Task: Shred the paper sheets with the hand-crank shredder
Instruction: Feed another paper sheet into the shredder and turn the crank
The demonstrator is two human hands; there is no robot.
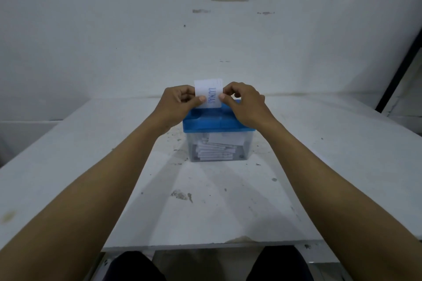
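Note:
A small hand-crank shredder stands in the middle of the table, with a blue lid (205, 123) on a clear bin (247, 143). Several white paper strips (214, 150) lie inside the bin. A white paper sheet (209, 90) with blue print stands upright over the lid's top. My left hand (180, 104) pinches the sheet's left edge between thumb and fingers. My right hand (244, 104) pinches its right edge and covers the lid's right end. The crank is hidden from view.
The white table (319, 166) is stained and speckled around the shredder. A white wall (205, 29) rises right behind the table's far edge. A dark post (397, 75) leans at the far right. My knees show below the near edge.

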